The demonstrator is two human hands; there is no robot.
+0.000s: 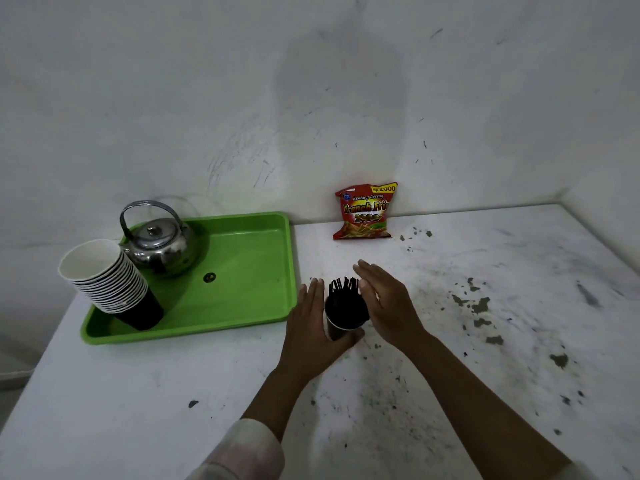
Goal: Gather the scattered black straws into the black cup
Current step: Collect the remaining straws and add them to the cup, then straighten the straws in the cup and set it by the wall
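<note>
A black cup (341, 329) stands upright on the white table, packed with a bundle of black straws (344, 296) whose tips fan out above the rim. My left hand (313, 327) is flat against the cup's left side, with the thumb curled under its near side. My right hand (388, 303) hovers flat beside the straws on the right, fingers straight and together, touching or nearly touching the bundle. No loose straws show on the table.
A green tray (256, 271) sits to the left, holding a steel kettle (159, 244) and a leaning stack of paper cups (110, 282). A red snack bag (365, 213) leans against the back wall. The white table (485, 341) is chipped and speckled.
</note>
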